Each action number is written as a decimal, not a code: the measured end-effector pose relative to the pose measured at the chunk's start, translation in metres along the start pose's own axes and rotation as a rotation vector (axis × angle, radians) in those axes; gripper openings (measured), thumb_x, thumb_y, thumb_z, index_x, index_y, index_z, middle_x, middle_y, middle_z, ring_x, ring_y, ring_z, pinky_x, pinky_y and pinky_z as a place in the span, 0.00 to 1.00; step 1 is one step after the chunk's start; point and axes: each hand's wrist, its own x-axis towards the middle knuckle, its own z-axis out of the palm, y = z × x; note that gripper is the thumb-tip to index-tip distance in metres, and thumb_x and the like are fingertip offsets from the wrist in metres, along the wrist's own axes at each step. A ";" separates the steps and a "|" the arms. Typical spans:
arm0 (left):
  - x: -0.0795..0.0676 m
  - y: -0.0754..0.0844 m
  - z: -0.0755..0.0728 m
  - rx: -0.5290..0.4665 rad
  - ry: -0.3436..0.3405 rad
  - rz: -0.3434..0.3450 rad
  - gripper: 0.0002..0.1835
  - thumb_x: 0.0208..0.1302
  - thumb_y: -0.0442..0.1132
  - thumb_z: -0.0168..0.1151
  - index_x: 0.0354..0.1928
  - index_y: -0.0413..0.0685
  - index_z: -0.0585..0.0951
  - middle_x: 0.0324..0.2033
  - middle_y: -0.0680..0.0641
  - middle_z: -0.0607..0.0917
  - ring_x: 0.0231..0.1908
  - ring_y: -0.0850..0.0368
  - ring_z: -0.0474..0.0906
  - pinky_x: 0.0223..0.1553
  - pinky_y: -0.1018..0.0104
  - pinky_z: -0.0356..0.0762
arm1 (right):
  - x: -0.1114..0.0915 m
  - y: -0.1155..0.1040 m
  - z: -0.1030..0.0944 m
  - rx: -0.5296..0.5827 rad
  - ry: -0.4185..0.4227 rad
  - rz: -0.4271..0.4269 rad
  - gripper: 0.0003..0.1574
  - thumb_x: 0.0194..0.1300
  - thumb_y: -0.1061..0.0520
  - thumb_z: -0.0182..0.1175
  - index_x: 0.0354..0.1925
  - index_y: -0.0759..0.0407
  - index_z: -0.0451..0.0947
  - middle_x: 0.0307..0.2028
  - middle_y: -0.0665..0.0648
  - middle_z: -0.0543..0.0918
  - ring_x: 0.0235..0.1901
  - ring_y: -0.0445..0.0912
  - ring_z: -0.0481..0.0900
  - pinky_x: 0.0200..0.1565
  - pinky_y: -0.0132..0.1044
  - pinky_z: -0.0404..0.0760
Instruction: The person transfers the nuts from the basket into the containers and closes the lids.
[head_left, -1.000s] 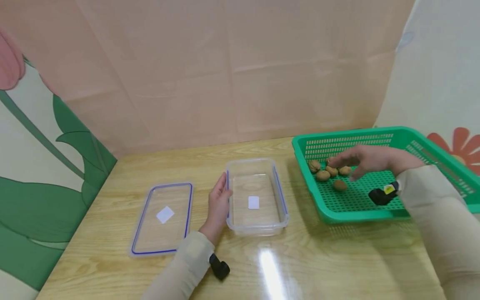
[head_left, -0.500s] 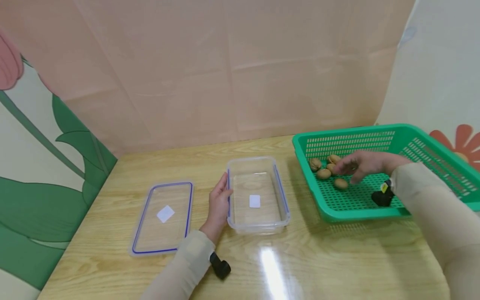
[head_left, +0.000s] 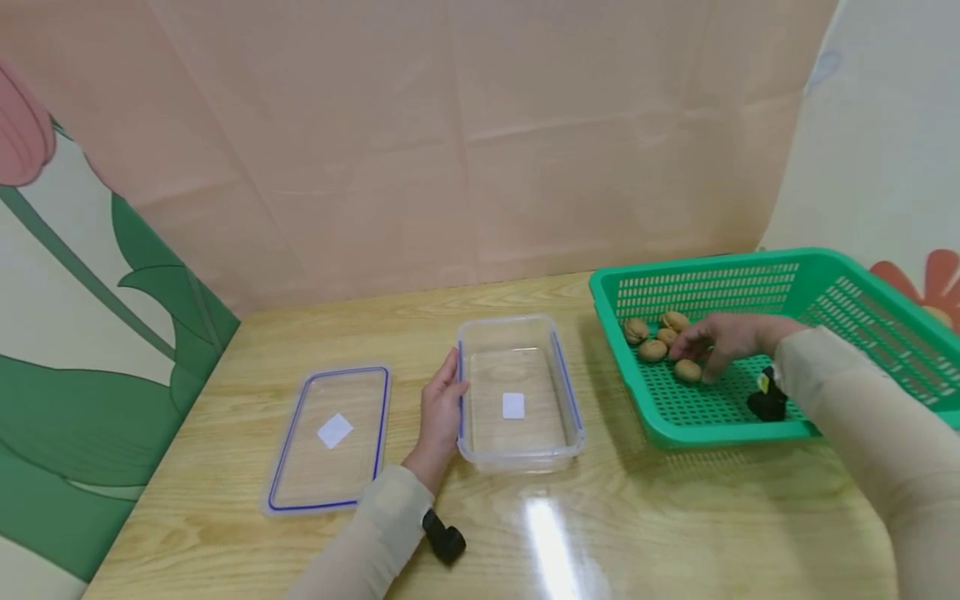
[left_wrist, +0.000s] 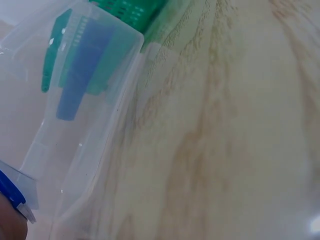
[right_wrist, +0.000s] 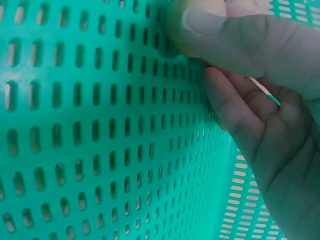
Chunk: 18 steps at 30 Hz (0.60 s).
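Note:
My left hand [head_left: 438, 412] holds the left side of a clear plastic food container [head_left: 517, 442], thumb at the rim and fingers along the outer wall. The container is lidless, with blue strips along its sides and a white label. In the left wrist view, a fingertip [left_wrist: 11, 222] shows beside a blue clip [left_wrist: 12, 192]. Inside a green basket [head_left: 720, 429], my right hand [head_left: 727, 337] pinches a walnut [head_left: 687, 371] between thumb and fingers. The right wrist view shows the thumb pressed to that walnut [right_wrist: 175, 30]. Several other walnuts [head_left: 652, 350] lie beside it.
Left of the container, a clear lid [head_left: 333, 467] with a blue seal lies flat on the wooden table [head_left: 480, 533]. The basket's raised walls surround the right hand. A pink-covered wall [head_left: 360, 167] stands behind the table.
My right hand has lowered into the basket, and its thumb and fingers have closed on the nearest walnut. The left hand stays at the container.

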 end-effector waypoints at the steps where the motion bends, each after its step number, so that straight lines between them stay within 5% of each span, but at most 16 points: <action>1: 0.000 0.000 0.000 -0.002 -0.001 0.002 0.29 0.63 0.24 0.40 0.68 0.37 0.56 0.70 0.43 0.55 0.70 0.54 0.49 0.70 0.62 0.48 | 0.000 -0.001 0.001 -0.009 -0.002 -0.002 0.32 0.41 0.65 0.69 0.50 0.64 0.75 0.44 0.56 0.80 0.44 0.46 0.75 0.43 0.32 0.78; 18: -0.001 -0.001 -0.001 -0.002 -0.011 0.010 0.29 0.64 0.24 0.39 0.68 0.36 0.55 0.70 0.42 0.54 0.70 0.53 0.48 0.70 0.61 0.47 | 0.005 -0.003 -0.001 -0.058 0.001 -0.005 0.29 0.43 0.64 0.68 0.48 0.64 0.78 0.42 0.54 0.80 0.40 0.43 0.76 0.38 0.33 0.79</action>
